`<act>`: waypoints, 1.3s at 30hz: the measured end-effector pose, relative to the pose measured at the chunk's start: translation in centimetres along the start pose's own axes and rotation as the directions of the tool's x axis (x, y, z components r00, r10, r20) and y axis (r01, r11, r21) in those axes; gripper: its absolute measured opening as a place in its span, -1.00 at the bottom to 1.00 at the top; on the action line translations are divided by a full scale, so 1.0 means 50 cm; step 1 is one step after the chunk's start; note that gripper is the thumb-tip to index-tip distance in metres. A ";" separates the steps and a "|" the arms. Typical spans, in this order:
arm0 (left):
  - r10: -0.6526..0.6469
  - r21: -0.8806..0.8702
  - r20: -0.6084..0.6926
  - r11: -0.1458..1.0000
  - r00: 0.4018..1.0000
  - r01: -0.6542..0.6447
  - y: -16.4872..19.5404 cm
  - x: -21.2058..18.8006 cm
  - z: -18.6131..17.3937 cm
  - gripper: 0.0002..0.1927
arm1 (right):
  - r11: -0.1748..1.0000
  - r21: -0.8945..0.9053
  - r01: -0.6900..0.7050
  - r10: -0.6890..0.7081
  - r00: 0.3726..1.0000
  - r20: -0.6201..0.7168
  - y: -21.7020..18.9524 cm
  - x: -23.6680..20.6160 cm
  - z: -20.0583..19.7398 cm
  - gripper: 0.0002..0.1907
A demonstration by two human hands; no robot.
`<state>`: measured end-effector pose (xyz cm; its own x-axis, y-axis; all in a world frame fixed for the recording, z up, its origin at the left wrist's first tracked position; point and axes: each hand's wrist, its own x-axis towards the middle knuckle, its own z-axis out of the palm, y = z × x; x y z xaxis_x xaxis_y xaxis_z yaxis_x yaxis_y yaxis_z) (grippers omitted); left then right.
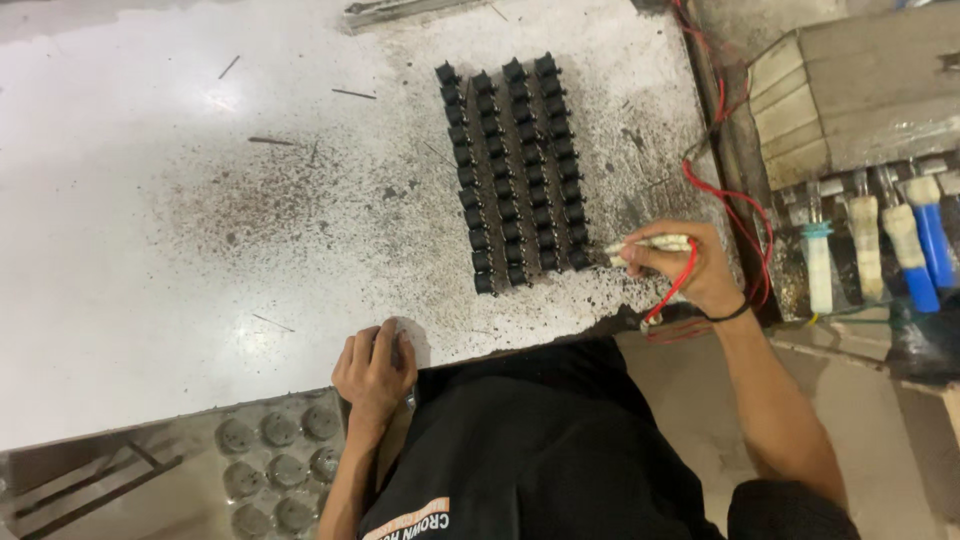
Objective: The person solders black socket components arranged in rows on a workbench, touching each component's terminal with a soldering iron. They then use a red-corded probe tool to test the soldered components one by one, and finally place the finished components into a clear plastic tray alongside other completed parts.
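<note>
Four neat rows of small black components [517, 172] stood on the worn, speckled worktable [180, 200], the largest thing in view, spreading away ahead of both hands. The block of components lay just beyond the right hand [690, 272], its nearest corner almost touching the tip of what that hand held. Beyond the same hand, off the table's edge, a rack of handled tools [880, 245] with pale and blue grips hung well apart from the work.

The right hand's fingers were pressed together around a slim, pale probe-like tool [648, 246], pinched pen-fashion near its rear, with its tip pointing at the last component in the nearest row. A red wire [672, 292] ran from the tool down under the palm and looped off behind the wrist. The tool looked light and stiff, best held close to the tip for steady aim (the trailing wire was likely to tug if it snagged). The components looked light, hard and easily toppled, so a gentle touch seemed wise.

The left hand [374, 372] rested curled at the table's near edge, knuckles up; whether it gripped anything could not be told.
</note>
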<state>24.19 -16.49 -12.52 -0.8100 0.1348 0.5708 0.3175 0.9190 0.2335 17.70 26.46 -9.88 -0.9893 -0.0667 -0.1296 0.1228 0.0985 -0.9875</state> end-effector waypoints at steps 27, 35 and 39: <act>-0.001 -0.033 0.032 0.999 0.999 0.002 0.004 -0.008 0.010 -0.81 | 0.994 0.077 0.076 -0.074 0.997 -0.033 -0.014 0.065 -0.031 -0.83; 0.034 -0.011 -0.019 0.999 0.999 -0.035 -0.010 0.004 0.006 -0.80 | 0.974 0.205 0.092 -0.084 0.995 -0.047 0.017 0.113 -0.009 -0.85; 0.017 -0.006 -0.002 1.000 1.000 -0.017 -0.013 0.002 0.009 -0.77 | 0.978 0.199 0.057 -0.048 0.998 -0.048 0.036 0.120 -0.015 -0.84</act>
<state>23.70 -16.94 -12.98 -0.8037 0.1493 0.5760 0.3340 0.9143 0.2290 11.95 27.00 -12.36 -0.9967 -0.0237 -0.0776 0.0797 -0.1049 -0.9913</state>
